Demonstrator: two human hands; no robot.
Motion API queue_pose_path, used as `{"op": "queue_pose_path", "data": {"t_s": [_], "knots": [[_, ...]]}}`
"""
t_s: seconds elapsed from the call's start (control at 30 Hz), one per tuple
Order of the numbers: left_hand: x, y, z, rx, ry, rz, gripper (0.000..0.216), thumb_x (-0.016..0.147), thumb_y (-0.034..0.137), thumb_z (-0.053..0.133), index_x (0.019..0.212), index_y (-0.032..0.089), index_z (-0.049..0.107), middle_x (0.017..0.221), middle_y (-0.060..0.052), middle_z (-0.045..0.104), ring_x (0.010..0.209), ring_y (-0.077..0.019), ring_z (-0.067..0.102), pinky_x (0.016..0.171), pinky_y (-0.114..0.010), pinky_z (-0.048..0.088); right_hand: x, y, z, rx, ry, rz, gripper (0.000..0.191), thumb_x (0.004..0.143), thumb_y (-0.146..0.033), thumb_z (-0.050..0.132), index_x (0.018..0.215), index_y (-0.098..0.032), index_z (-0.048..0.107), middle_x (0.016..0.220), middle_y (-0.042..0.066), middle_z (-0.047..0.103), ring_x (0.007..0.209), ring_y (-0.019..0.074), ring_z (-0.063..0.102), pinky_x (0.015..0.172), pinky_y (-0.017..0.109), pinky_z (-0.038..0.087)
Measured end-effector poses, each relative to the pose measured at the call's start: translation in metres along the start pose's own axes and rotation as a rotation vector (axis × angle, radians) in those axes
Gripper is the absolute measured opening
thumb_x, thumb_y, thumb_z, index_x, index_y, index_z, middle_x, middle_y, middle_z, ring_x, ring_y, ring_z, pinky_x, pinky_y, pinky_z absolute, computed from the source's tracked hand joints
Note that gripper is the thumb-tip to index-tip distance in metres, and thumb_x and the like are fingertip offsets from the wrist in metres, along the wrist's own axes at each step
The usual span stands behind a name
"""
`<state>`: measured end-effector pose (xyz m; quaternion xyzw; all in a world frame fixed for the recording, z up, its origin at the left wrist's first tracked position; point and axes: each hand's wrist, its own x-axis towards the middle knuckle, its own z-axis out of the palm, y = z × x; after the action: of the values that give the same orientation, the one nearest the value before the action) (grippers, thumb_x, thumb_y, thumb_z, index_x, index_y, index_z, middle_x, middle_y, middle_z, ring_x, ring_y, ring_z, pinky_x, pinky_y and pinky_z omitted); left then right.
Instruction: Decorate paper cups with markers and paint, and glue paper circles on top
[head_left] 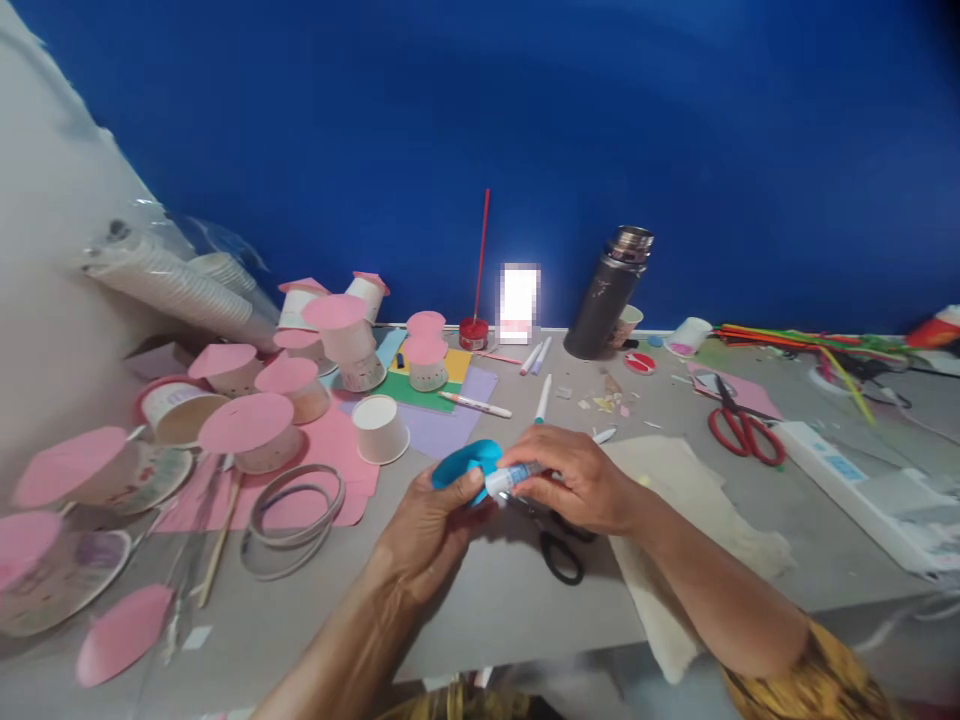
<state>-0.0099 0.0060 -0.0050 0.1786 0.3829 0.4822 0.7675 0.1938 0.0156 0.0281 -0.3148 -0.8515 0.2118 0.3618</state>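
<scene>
My left hand (442, 510) grips a blue paper piece (454, 468), rounded in outline, with the thumb pressed on its face. In my right hand (574, 478) is a white and blue glue stick (506, 480), its end held against or just over the blue paper. Whether the tip touches is hard to make out. Below the hands lies a pair of black-handled scissors (561, 558), partly hidden by my fingers. A white paper cup (379, 430) stands upside down to the left of them.
Many cups with pink paper tops (247, 430) crowd the left side. A dark thermos flask (606, 295) stands at the back, with red-handled scissors (746, 435), a beige cloth (675, 500) and a white power strip (855, 490) on the right. Grey tape rings (259, 525) lie at left.
</scene>
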Motion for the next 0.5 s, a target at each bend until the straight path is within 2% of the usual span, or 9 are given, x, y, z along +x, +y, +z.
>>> {"op": "queue_pose_path", "data": {"t_s": [0.07,0.17,0.27,0.33,0.4,0.5], "knots": [[0.000,0.000,0.001,-0.032,0.011,-0.027,0.038,0.057,0.019,0.098,0.083,0.015,0.071,0.077,-0.001,0.069,0.067,-0.0140,0.063,0.065,-0.031,0.057,-0.001,-0.001,-0.004,0.173,0.084,0.179,0.032,0.102,-0.050,0.060,0.112,-0.022,0.070,0.097,0.007,0.074,0.083,0.0177,0.069,0.070,0.027,0.055],[-0.001,-0.001,0.002,-0.059,0.034,-0.052,0.036,0.060,0.017,0.097,0.079,0.015,0.066,0.072,0.000,0.066,0.064,-0.0133,0.062,0.064,-0.031,0.057,-0.003,0.005,-0.006,0.454,0.209,0.421,0.045,0.100,-0.057,0.058,0.126,-0.021,0.065,0.093,0.006,0.072,0.078,0.0172,0.067,0.066,0.027,0.054],[-0.001,-0.002,0.000,-0.059,0.049,-0.032,0.041,0.056,0.021,0.099,0.078,0.015,0.065,0.072,-0.001,0.067,0.065,-0.0139,0.063,0.064,-0.030,0.057,-0.004,0.014,-0.002,0.602,0.187,0.533,0.051,0.095,-0.059,0.063,0.128,-0.019,0.063,0.092,0.006,0.070,0.074,0.0165,0.063,0.065,0.028,0.053],[0.000,-0.003,0.000,-0.063,0.047,-0.009,0.045,0.052,0.026,0.102,0.078,0.015,0.066,0.071,-0.001,0.067,0.065,-0.0136,0.062,0.064,-0.029,0.056,-0.003,0.017,0.003,0.579,0.163,0.568,0.047,0.089,-0.056,0.072,0.119,-0.020,0.066,0.088,0.002,0.065,0.070,0.0147,0.058,0.063,0.027,0.049],[0.000,-0.003,0.000,-0.056,0.052,0.019,0.048,0.050,0.029,0.102,0.077,0.015,0.066,0.071,0.000,0.066,0.065,-0.0130,0.062,0.064,-0.029,0.055,-0.001,0.016,0.009,0.499,0.137,0.580,0.037,0.085,-0.053,0.076,0.099,-0.019,0.068,0.077,-0.002,0.058,0.066,0.0132,0.051,0.061,0.025,0.044],[0.000,-0.004,0.001,-0.014,0.071,0.056,0.048,0.049,0.033,0.102,0.077,0.015,0.068,0.071,0.000,0.066,0.064,-0.0121,0.061,0.066,-0.029,0.054,0.002,0.008,0.016,0.358,0.117,0.587,0.037,0.087,-0.052,0.071,0.074,-0.019,0.061,0.066,-0.004,0.048,0.063,0.0129,0.043,0.059,0.025,0.038]]}}
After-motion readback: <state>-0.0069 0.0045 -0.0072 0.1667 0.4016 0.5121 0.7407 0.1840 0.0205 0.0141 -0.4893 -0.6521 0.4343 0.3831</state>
